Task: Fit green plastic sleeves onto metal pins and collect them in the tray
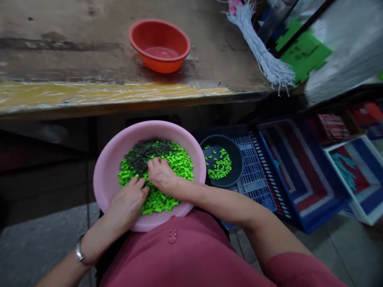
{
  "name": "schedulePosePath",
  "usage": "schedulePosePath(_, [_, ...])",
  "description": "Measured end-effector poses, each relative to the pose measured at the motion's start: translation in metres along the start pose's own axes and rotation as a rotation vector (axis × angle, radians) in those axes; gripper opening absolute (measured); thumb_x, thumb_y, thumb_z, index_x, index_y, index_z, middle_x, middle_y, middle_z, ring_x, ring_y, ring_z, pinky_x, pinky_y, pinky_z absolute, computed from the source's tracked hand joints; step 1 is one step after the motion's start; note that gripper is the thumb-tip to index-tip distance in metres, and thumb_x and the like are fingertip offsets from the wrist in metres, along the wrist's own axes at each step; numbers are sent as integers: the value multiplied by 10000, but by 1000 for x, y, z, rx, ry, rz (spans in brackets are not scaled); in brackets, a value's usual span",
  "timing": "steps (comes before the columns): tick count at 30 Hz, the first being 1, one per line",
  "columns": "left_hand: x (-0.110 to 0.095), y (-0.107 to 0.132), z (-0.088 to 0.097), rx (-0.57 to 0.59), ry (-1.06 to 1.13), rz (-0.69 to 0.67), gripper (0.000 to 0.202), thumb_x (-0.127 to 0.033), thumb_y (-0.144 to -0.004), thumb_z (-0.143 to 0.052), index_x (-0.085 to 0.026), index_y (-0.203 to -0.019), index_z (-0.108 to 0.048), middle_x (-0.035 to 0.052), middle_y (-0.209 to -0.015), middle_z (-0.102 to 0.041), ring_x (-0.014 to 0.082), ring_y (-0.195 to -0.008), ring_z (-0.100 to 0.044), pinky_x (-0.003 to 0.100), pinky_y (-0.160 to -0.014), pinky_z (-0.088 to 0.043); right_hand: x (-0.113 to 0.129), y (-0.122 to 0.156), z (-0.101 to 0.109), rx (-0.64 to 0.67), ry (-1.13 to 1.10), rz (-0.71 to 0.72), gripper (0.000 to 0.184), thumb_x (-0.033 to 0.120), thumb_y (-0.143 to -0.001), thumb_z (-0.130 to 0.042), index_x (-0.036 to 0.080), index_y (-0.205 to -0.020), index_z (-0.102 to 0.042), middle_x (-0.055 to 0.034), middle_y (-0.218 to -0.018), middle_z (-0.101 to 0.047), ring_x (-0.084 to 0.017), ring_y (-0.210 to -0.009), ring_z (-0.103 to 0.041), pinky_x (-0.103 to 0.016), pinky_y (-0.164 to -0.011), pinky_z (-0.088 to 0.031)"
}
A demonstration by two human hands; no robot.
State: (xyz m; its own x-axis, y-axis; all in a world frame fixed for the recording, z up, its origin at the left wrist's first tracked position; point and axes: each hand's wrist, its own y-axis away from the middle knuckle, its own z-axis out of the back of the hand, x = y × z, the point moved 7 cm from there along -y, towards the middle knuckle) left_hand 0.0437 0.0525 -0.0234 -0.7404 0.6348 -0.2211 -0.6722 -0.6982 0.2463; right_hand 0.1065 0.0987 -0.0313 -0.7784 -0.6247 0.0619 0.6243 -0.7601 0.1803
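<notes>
A pink basin (104, 175) rests against my lap, holding many small bright green plastic pieces (160, 201) and a heap of thin dark pieces (143, 153) at its far side. My left hand (130, 201) is over the near left of the pile, its fingers bent together down at the green pieces. To its right, my right hand (161, 175) reaches in across the basin with curled fingers at the edge of the dark heap. Both sets of fingertips are close together, and what they pinch is too small or hidden to make out.
A dark bowl (236, 159) with some green pieces stands right of the basin on a blue crate (257, 187). Blue and white trays (371, 215) lie farther right. Ahead is a wooden table (74, 24) bearing an orange bowl (161, 59) and a white string bundle (257, 48).
</notes>
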Motion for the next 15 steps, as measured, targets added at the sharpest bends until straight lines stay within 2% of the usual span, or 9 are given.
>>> schedulePosePath(4, [2,0,1,3,20,17,242,-50,-836,-439,-150,-796,-656,127,-853,-590,292,-877,-513,412,-766,-450,1,9,-4,36,-34,7,283,44,-914,-387,19,-910,-669,-211,-939,-630,-307,-876,-568,-394,-622,-467])
schedulePosePath(8, [2,-1,-2,25,62,49,248,-79,-870,-425,-143,-871,-665,123,-912,-613,281,-896,-542,399,-790,-457,5,17,-4,65,-94,34,231,81,-928,-446,71,-866,-668,-155,-857,-637,-251,-809,-575,-348,-629,-457])
schedulePosePath(12, [5,-2,-6,48,112,53,270,-87,-894,-405,-147,-842,-662,104,-868,-624,258,-858,-559,370,-766,-452,-2,21,3,9,-204,0,199,107,-930,-476,94,-884,-670,-154,-929,-642,-258,-873,-576,-339,-652,-461])
schedulePosePath(15, [11,-3,3,-24,250,62,224,-207,-922,-468,-156,-831,-666,91,-848,-643,259,-845,-559,387,-770,-439,-19,29,13,-50,-353,-65,157,104,-909,-517,121,-912,-672,-108,-915,-659,-226,-852,-598,-315,-697,-472])
